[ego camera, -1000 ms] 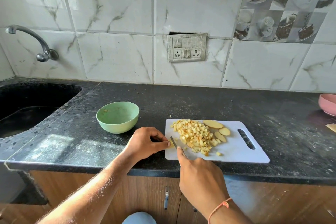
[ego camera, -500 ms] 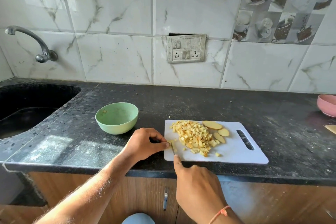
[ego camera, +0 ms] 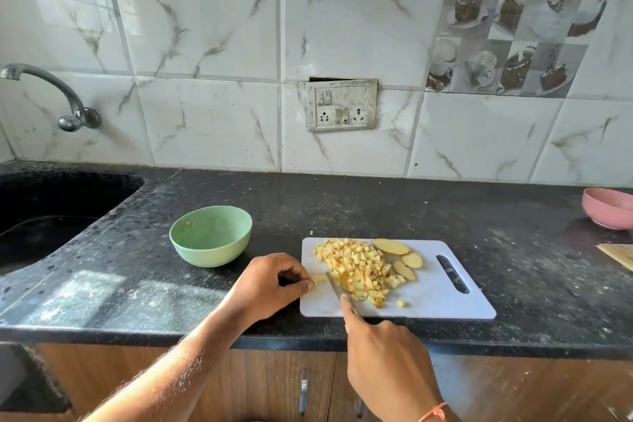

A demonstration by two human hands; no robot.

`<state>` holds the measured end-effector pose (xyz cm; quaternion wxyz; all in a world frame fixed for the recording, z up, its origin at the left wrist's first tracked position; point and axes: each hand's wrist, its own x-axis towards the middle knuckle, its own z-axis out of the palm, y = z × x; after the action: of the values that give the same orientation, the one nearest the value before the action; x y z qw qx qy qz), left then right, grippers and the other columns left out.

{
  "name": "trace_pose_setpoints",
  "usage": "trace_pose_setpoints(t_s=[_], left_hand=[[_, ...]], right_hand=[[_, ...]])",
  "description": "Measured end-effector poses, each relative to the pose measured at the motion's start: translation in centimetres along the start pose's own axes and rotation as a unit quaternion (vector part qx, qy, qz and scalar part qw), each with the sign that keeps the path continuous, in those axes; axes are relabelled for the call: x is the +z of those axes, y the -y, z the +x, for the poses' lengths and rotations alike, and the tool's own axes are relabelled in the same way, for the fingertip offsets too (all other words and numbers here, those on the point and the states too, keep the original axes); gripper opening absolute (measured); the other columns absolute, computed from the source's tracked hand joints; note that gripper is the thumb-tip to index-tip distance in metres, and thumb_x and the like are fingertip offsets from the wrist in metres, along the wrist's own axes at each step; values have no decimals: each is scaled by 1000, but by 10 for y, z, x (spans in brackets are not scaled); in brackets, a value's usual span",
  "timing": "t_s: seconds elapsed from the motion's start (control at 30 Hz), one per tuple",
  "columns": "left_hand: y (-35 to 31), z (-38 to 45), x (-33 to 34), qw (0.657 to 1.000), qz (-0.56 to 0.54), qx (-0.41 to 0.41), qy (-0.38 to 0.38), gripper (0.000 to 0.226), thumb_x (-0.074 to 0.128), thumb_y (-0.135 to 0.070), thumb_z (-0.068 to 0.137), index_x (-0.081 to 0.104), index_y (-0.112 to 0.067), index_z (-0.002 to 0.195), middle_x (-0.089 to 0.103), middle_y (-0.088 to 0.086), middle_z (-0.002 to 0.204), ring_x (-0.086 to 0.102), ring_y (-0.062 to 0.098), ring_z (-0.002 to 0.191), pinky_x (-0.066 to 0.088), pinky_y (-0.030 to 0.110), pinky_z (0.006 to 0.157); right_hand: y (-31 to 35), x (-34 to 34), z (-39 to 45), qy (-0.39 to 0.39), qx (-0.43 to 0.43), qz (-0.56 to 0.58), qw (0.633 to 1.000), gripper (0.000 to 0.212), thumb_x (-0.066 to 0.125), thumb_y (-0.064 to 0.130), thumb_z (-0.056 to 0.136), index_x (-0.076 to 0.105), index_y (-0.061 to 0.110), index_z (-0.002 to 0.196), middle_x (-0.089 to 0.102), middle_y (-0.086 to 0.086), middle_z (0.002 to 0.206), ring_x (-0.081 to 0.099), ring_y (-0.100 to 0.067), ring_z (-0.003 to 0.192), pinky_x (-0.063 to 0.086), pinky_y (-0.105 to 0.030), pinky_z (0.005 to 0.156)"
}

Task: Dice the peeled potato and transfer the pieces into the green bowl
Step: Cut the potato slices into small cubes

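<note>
1. Potato strip (ego camera: 319, 277), a small pale piece, lay at the left edge of the white cutting board (ego camera: 442, 301), pinched between thumb and fingertips of the left hand (ego camera: 270, 284); that grip was closed on the strip.
2. Right hand (ego camera: 387, 353) held the knife (ego camera: 334, 284), its fingers curled round the handle and the forefinger stretched along the spine, so this grip was closed on the knife. The blade stood just right of the strip, between it and the heap.
3. Diced potato (ego camera: 356, 267) lay in 1 heap on the middle of the board, with a single cube a little apart near the front edge.
4. Potato slices (ego camera: 400, 255), 3 of them uncut, lay just right of the heap.
5. Green bowl (ego camera: 210, 236) stood on the dark bench (ego camera: 342, 202) just left of the board, apart from it, with only a scrap or 2 inside.
6. Pink bowl (ego camera: 608, 211) sat far right on the bench; a sink (ego camera: 51, 209) was sunk in at the far left under a tap (ego camera: 65, 103).
</note>
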<state>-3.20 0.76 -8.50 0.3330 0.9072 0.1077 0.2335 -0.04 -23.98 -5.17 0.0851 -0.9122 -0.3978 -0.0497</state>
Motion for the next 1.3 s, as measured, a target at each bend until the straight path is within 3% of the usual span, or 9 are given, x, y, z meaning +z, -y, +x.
trace_pose_setpoints(t_s=[0.1,0.23,0.3,0.37,0.47,0.77,0.97,1.17,1.3], left_hand=[[-2,1,1,1000,-8,-4,-2,10,80,-43,91,77,-37,85,73,-19,87,68,4,80,55,24,69],[-1,-1,-5,995,-93,-19,10,22,70,-46,100,75,-27,89,74,-8,79,58,0,65,47,27,62],[4,0,-12,990,-125,-27,51,3,75,-28,96,74,-25,96,76,-7,89,62,3,72,50,30,68],[9,2,-20,987,-128,-24,98,20,74,-11,87,72,-25,102,76,-6,99,65,3,81,52,30,74],[13,3,-28,986,-97,-8,132,35,68,-12,74,71,-26,106,74,-7,104,68,11,94,53,28,84],[22,4,-23,988,-97,21,115,38,76,-8,73,71,-30,105,74,-8,100,69,15,91,55,29,83],[21,2,-17,990,-101,22,92,39,74,-9,75,73,-33,106,73,-9,98,67,13,88,57,35,80],[21,1,-15,993,-80,22,84,44,77,-18,77,74,-38,116,72,-15,103,67,14,95,58,33,84],[20,2,-14,995,-51,34,83,42,79,-19,81,76,-34,120,71,-16,104,66,12,97,53,23,82]], right_hand=[[0,2,2,-36,0,12,999,60,33,31,107,14,33,164,72,0,90,68,-17,75,51,-32,61],[0,1,5,-61,6,36,998,59,32,33,107,17,35,163,70,3,88,61,-14,70,38,-25,51],[1,0,4,-59,6,38,998,58,32,32,107,18,34,163,64,5,80,60,-14,68,39,-26,53],[2,0,3,-51,3,34,998,58,32,30,107,18,33,163,58,7,76,56,-13,66,39,-25,52],[3,1,3,-51,-4,29,998,58,33,28,107,19,32,163,61,5,82,53,-14,66,29,-23,47],[6,9,9,-17,-13,19,1000,62,35,24,105,16,35,163,68,4,84,63,-19,72,50,-35,60],[3,5,10,-43,-7,18,999,59,36,25,106,21,34,162,62,7,78,55,-14,63,33,-25,48],[1,4,11,-41,-20,20,999,58,37,25,105,24,35,161,71,3,87,64,-18,70,55,-35,62],[2,3,10,-39,-20,13,999,58,37,24,105,26,36,160,72,1,88,68,-21,75,57,-37,66]])
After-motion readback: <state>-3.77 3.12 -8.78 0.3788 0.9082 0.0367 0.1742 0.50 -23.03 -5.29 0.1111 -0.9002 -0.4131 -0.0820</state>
